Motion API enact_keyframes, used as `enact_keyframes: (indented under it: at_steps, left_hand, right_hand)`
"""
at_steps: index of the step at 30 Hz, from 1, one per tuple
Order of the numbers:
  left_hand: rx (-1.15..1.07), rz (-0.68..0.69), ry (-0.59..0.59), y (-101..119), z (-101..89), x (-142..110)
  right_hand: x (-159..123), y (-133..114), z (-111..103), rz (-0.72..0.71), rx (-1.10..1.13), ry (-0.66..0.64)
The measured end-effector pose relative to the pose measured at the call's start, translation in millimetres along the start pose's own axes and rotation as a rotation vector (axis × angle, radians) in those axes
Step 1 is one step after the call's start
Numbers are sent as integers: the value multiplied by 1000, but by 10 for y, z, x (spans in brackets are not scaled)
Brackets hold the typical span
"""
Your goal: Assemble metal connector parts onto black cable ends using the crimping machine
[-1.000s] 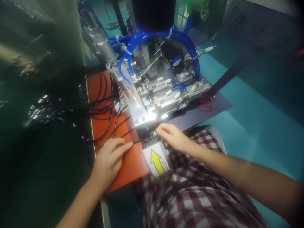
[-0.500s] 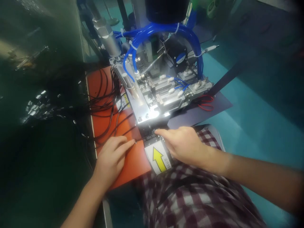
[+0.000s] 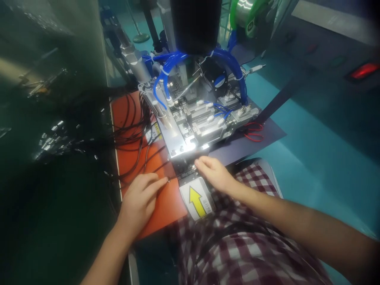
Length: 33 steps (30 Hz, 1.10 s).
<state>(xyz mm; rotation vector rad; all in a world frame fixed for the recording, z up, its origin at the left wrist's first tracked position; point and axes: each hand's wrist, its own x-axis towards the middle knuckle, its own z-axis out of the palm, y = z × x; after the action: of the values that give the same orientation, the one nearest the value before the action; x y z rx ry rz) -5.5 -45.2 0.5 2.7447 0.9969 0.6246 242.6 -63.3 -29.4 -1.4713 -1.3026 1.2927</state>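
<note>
My left hand [image 3: 141, 200] rests over the orange board, its thumb and forefinger closed on a thin black cable [image 3: 178, 175] that runs toward the machine's front. Close to that front edge, my right hand [image 3: 216, 174] has its fingers bent together at a small metal fixture [image 3: 191, 169]; whatever they pinch is too small to make out. Between the hands lies a white label with a yellow arrow [image 3: 196, 198], pointing at the machine. The machine [image 3: 204, 122] carries metal slides, fittings and blue air tubes.
Several black cables [image 3: 133, 134] trail across the orange board [image 3: 121, 158] from a dark, shiny heap on the left. A green-rimmed spool of wire [image 3: 247, 18] hangs at the back. Red wires [image 3: 254, 136] stick out at the machine's right, and a red light [image 3: 365, 72] glows farther off.
My right hand has drawn its stretched forefinger in and now holds its fingers bunched at the fixture. The left hand stays nearly in place. The view has tilted up, showing more of the spool.
</note>
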Motion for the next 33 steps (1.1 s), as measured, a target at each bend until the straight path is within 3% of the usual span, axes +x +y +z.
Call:
enact_keyframes:
  at_steps: [7,14,19,23,27,30,33]
  left_hand:
    - [16,-8,-4,-10,11,-7]
    - [26,-7,1,-4,8,-4]
    - [31,-20,10,9,2,-8]
    - [16,-29,-1,15,2,-6]
    - [10,-23,9,12,5,1]
    - [5,-21,12,4,6,-1]
    - [-5,-21,14,-5,10,-11]
  right_hand:
    - [23,-3,14,-107,-53,44]
    - [-109,-165,-168,-156,-307,54]
    - [-300,-233,-219,-462,-654,17]
    - [-339,-405,-154,-400,-983,-24]
    - [-317,-643,-121,-285,-1213,-189]
    - [-266,-608,-199,-217,-922,-172]
    - [-176,-385,-291,-8,-304,9]
